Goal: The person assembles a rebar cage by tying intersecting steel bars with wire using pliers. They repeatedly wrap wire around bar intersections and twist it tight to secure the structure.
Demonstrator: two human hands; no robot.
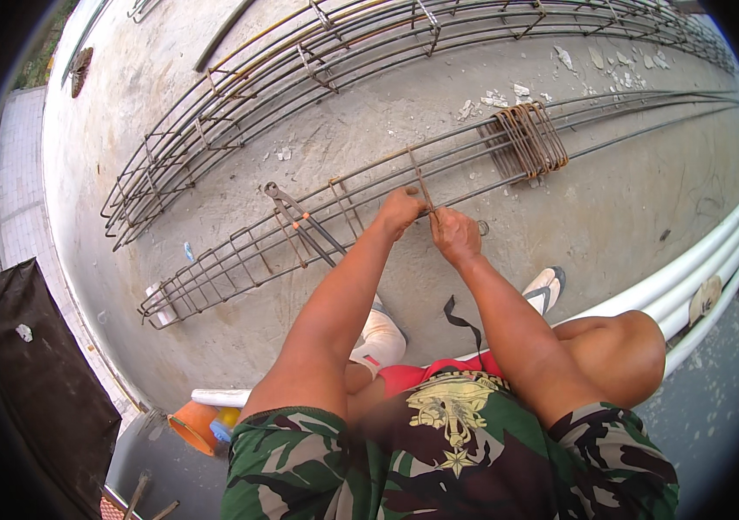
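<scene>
A long rebar cage [239,260] lies on the concrete in front of me, with stirrups spaced along its left part. Both my hands meet at the near side of its long bars, at a rusty steel stirrup [419,173] that crosses them. My left hand [401,212] is closed at the stirrup's near end. Right beside it, my right hand [456,234] is also closed on the stirrup; fingers partly hide the grip. A pair of pincers [300,224] with orange bands on the handles rests across the cage to the left. A bunched stack of stirrups [525,143] surrounds the bars to the right.
Another, longer rebar cage [335,65] stretches along the far side. Broken chips [564,57] litter the floor beyond the stirrup stack. White pipes [707,251] run along the right. Near my left lie an orange bucket [193,427] and a dark sheet [40,364].
</scene>
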